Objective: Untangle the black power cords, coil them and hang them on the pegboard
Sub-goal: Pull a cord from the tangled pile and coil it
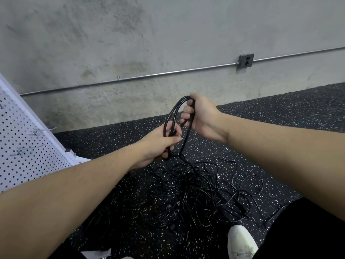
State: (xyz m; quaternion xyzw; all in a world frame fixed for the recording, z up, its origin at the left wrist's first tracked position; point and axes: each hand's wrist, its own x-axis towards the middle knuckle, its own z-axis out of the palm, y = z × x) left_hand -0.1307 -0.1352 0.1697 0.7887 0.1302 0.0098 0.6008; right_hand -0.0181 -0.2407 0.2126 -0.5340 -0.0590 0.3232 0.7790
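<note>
shoe: white shoe [241, 242] at bottom edge, right of centre, on the floor; black trouser leg [308, 230] beside it.
scrap: pale flat piece [97, 253] at bottom edge, cut off by frame, can't tell what it is.
floor: black rubber floor [280, 116] with white specks.
cord pile: tangled pile of black cords [201, 193] on the floor between the forearms, just ahead of the shoe; a couple of plugs visible in it; loops spread out to the right.
lead-out: one strand rises from the pile up to the coil.
coil: black cord coil [172, 116], a few loops, held in the air above the pile, stretched between both hands.
left hand: left hand [158, 144] grips the coil's lower end, fingers curled round the strands, thumb on top.
right hand: right hand [200, 116] clamped on the coil's upper end, fingers wrapped round the loops.
pegboard: white pegboard [28, 146] at left edge, leaning or angled in view; wire hooks [28, 147] stick out of it, nothing hanging on those in view.
wall: concrete wall [130, 43] behind; metal conduit [149, 75] runs along it to a grey outlet box [246, 60] at right.
</note>
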